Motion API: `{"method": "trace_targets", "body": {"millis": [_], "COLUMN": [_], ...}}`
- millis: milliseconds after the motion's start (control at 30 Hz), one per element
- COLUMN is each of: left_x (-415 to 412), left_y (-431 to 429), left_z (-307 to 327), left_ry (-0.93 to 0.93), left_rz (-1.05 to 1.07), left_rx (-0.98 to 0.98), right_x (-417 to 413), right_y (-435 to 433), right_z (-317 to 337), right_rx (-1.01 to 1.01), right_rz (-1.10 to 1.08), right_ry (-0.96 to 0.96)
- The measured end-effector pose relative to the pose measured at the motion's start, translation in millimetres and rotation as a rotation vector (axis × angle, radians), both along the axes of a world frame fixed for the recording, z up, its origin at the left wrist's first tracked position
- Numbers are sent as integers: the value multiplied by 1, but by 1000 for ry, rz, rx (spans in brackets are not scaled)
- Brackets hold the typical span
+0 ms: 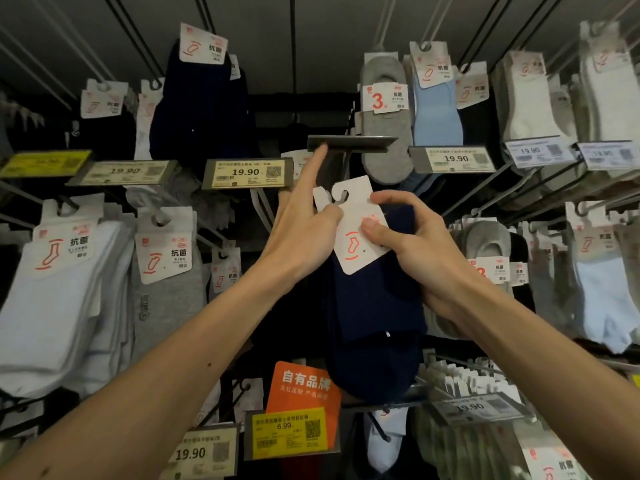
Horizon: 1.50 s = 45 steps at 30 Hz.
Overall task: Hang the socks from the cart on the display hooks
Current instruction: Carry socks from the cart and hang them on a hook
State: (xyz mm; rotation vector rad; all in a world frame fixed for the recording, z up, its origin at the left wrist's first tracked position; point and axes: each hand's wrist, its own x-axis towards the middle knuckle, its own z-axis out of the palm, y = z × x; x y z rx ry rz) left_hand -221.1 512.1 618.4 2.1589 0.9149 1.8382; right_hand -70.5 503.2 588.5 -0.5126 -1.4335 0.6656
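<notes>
I hold a pack of navy socks [375,306] up in front of the display wall. Its white card header [353,216] has a hook cutout at the top. My right hand [412,244] grips the pack, thumb on the card and fingers curled over the sock top. My left hand [304,223] pinches the card's upper left edge, while its index finger points up and touches the underside of a flipped-up grey price tag holder [351,144]. The display hook [346,166] beneath that holder is a thin dark rod just above the card cutout.
Hooks all around carry packs: navy socks [197,109] upper left, white ones [52,299] lower left, grey and light blue ones [436,109] upper right. Price tags reading 19.90 [244,173] stick out on rods. An orange sign [304,393] hangs below.
</notes>
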Motion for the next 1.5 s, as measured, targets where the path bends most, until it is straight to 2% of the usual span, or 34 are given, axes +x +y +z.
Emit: {"method": "trace_targets", "body": {"millis": [167, 633, 1033, 1200, 1300, 1400, 1500], "left_x": [-1, 1, 6, 2, -2, -8, -14], "left_y": [6, 6, 16, 24, 29, 32, 37], "left_z": [5, 12, 11, 2, -12, -43, -63], "left_ry": [11, 57, 104, 147, 177, 252, 290], "left_rz": [16, 152, 214, 278, 299, 286, 286], "left_rx": [46, 95, 149, 174, 195, 164, 143], "right_x": [-3, -2, 3, -2, 5, 18, 25], "right_y": [5, 6, 7, 17, 25, 31, 41], "right_z": [14, 28, 33, 21, 12, -6, -31], "right_rx": [36, -75, -110, -76, 8, 126, 134], "right_rz": [-35, -9, -76, -152, -160, -265, -310], "right_ry": [-23, 49, 45, -59, -192, -359, -353]}}
